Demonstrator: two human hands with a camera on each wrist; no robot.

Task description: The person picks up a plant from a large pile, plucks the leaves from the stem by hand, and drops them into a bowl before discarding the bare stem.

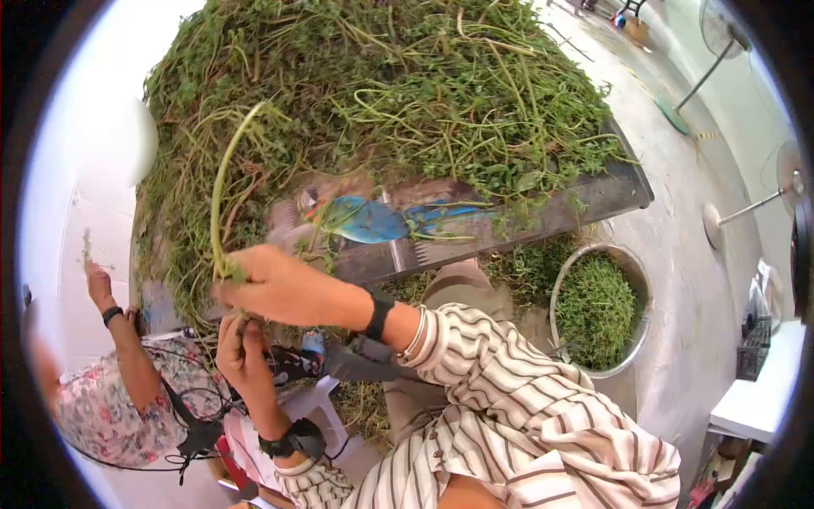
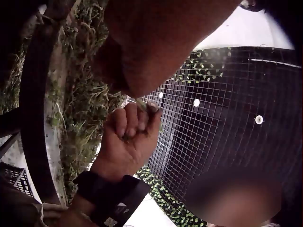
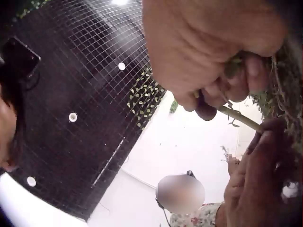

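A long green plant stem [image 1: 219,195] arches up from my right hand [image 1: 288,288], which grips it between curled fingers and thumb. Just below, my left hand [image 1: 242,352] has its fingers curled toward the thumb. In the right wrist view, a short length of stem [image 3: 241,119] runs from under the right fingers to the left hand's fingertips [image 3: 267,135], which pinch it. Small leaves [image 3: 233,68] poke out between the right fingers. In the left wrist view, the left hand [image 2: 128,146] is palm up beneath the other hand.
A big heap of leafy stems [image 1: 365,93] covers most of the table [image 1: 593,182], which bears a parrot picture [image 1: 365,219]. A metal basin [image 1: 646,314] of cut greens stands on the floor at right. Another person [image 1: 127,399] sits at left, holding a sprig. Fans [image 1: 712,225] stand at right.
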